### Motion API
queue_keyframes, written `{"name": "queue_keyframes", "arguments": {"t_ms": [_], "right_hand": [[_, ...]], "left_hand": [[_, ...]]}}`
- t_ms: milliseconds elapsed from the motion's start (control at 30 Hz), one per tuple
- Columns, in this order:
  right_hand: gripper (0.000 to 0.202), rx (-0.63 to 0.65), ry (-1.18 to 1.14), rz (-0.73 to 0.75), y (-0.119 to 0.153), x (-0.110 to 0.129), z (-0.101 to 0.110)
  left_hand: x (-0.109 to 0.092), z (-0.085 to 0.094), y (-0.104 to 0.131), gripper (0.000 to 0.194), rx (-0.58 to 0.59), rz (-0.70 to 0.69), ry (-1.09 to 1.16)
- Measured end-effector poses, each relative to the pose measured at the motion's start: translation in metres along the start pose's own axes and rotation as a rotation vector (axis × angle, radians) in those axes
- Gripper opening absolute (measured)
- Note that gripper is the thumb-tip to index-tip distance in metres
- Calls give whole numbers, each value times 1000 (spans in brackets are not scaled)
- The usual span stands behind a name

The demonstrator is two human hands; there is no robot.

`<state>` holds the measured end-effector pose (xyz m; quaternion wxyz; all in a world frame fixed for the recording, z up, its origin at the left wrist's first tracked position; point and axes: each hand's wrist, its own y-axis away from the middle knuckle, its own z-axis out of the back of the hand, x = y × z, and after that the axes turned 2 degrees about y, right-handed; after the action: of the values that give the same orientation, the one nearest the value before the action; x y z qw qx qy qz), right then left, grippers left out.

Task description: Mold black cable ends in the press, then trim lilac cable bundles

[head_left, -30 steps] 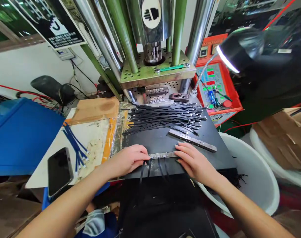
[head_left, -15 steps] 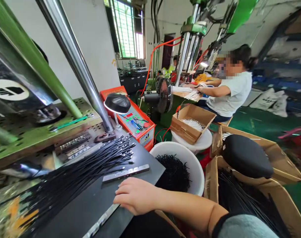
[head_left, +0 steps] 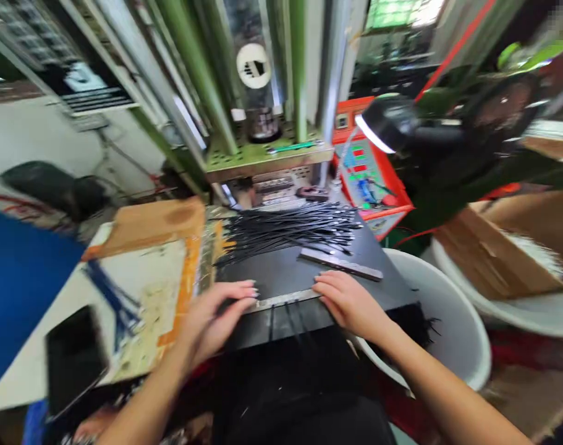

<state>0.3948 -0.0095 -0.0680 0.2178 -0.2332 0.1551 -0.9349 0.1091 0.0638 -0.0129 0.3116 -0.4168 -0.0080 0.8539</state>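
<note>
A narrow metal strip lies across the dark work surface near its front edge, with several thin black cords hanging from it toward me. My left hand grips the strip's left end between thumb and fingers. At the other end, my right hand has its fingers closed over the strip. Just beyond my right hand rests a second metal bar, untouched. Behind both lies a wide bundle of black cords.
A green press stands behind the cords. An orange control box and a black lamp are at back right. A white bin sits at right; a phone and blue cords lie at left.
The view has swung left and down to the work surface. My left hand has come into view on the strip, while my right hand remains at its right end.
</note>
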Motion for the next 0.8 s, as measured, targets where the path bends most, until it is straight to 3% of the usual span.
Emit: {"name": "queue_keyframes", "arguments": {"t_ms": [100,267,400,600,800], "right_hand": [[23,0,10,9,2,-2,-5],[22,16,45,8,2,2,-2],[22,25,57,4,1,2,-2],[28,44,80,-25,0,0,-1],[27,85,106,7,-7,-2,-1]], "left_hand": [[14,-11,9,17,121,35,55],[10,-9,5,13,228,136,74],[7,1,1,8,309,132,-50],[-3,2,-10,7,477,86,-225],[-3,5,-14,16,524,6,-281]]}}
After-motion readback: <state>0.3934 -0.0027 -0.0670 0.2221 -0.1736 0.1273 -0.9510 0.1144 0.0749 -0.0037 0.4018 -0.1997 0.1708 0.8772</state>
